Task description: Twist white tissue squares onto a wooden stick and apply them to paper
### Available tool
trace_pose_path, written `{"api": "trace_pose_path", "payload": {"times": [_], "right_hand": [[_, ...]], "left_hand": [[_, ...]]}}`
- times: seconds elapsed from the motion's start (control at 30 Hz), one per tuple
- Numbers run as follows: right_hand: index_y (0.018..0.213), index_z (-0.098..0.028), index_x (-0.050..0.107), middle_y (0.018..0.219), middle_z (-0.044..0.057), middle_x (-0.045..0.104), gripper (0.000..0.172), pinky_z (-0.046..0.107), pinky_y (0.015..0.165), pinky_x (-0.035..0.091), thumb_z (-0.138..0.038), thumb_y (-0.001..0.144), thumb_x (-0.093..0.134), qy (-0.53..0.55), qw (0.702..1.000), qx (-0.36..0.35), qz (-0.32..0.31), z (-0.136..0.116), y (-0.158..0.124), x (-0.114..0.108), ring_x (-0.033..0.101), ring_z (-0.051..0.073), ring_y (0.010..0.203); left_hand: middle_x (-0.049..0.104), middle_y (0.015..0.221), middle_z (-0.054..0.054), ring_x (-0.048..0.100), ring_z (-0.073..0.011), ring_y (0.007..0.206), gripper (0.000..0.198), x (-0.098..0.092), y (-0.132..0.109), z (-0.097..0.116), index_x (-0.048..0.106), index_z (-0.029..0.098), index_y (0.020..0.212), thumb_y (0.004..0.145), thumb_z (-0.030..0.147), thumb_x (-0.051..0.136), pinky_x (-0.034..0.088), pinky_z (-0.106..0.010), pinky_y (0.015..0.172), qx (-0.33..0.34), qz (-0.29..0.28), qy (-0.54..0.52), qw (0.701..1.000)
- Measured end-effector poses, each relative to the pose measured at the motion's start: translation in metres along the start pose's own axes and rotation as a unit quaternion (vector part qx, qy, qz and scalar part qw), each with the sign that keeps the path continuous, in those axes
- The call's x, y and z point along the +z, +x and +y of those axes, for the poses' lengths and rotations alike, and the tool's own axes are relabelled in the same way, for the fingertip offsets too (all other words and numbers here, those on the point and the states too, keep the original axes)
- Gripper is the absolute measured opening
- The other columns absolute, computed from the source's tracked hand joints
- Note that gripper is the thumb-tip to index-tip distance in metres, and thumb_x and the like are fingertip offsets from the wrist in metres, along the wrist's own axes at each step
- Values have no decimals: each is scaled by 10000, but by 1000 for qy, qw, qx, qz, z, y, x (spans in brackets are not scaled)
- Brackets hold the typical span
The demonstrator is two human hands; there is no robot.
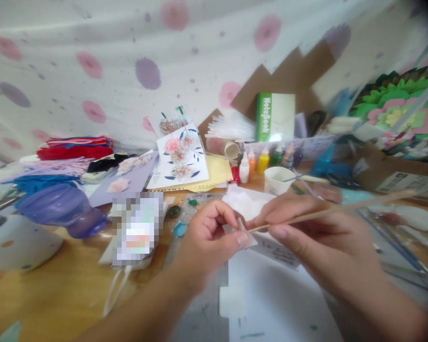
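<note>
My left hand [209,237] pinches a small whitish piece [251,240], thin like paper or cloth, between thumb and fingers. In my right hand [324,237], a thin wooden stick [364,203] is gripped between thumb and fingers, its tip at the whitish piece; whether they touch I cannot tell for sure. Just behind and below the hands stands a white paper box [278,252] with handwriting on its side and white material inside. Under the hands lies a white sheet [271,299] with green marks, and a small white square [232,302] rests at its left edge.
Behind the hands stand a white cup [278,179] and several paint bottles [263,160]. At left are a phone [137,230] with a cable, a purple vase-like container [62,209] and flower-print cards [181,156]. Brushes [392,237] and scissors [413,276] lie at right.
</note>
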State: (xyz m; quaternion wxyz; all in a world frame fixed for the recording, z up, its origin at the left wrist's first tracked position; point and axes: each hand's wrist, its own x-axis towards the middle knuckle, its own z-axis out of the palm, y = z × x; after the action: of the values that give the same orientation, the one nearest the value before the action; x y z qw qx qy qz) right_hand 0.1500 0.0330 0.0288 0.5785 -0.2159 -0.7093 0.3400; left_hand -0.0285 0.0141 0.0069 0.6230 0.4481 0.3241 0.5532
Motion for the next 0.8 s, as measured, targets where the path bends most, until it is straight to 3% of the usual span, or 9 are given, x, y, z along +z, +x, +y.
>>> {"api": "trace_pose_path", "payload": {"times": [0.3,0.53,0.8], "right_hand": [[863,-257,760,758,-3,748,179,223,635,612,-95,840,689,-24,1000,-10,-8,-1,2,0,720,152,742],[886,-292,745,786,29,755,120,311,635,624,-187,879,687,-49,999,-8,-17,-1,2,-2,730,206,767],[868,-288,741,773,23,739,133,287,622,616,-175,886,673,-81,996,4,-33,-1,3,-4,720,188,720]], "left_hand": [[657,726,30,569,-80,639,198,0,1,1,583,185,741,751,133,774,446,-201,630,0,-22,-26,999],[643,741,29,547,-84,666,174,-2,3,-1,614,195,759,766,154,783,420,-204,629,18,-11,-7,1000],[614,853,27,560,-104,767,123,-5,6,-4,646,214,789,811,164,756,434,-224,686,110,-18,92,990]]}}
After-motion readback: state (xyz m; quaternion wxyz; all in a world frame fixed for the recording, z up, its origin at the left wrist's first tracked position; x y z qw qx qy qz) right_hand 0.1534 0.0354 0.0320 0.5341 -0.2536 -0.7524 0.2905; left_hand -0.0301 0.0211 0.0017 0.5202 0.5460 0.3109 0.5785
